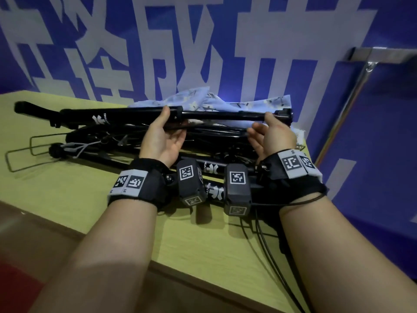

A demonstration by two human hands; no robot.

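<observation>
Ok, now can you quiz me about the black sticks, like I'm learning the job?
1. True or false: only one hand holds the top black pole.
2. What lies behind that pole? A a red ball; B a flowered blue cloth; C a cup.
3. What colour is the table?
Key: 1 false, the left hand and the right hand both hold it. 2 B. 3 yellow-green.
</observation>
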